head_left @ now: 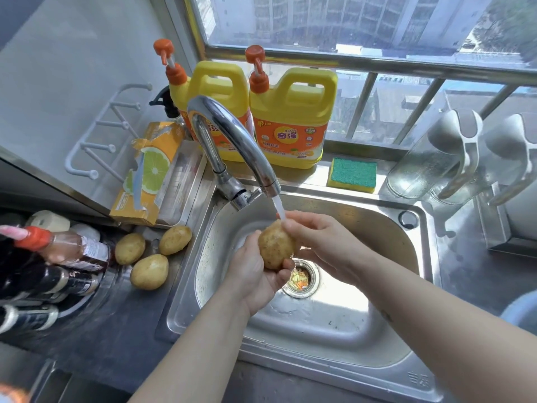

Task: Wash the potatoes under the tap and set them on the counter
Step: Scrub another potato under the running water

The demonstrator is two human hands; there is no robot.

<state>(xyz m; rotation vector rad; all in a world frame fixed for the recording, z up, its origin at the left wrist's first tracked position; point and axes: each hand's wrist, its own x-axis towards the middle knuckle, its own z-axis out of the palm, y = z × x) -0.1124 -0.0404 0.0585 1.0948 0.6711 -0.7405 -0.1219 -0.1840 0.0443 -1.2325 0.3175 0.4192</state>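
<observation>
Left hand cups tan oval potato from below, right hand gripping its top, long axis near upright under chrome tap stream over steel sink; dark bench with three more potatoes lies leftward, nearer the left hand.

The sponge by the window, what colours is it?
The sponge is green on top, yellow underneath; head view.

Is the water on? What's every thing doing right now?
Curved chrome tap: running.
Brown potato in hands: held under the stream.
Left hand: grips the potato from below.
Right hand: holds its top.
Three brown potatoes: lying on the dark counter beside the steel sink.
Round drain strainer: holds food scraps.
Green-and-yellow sponge: lying flat.
</observation>
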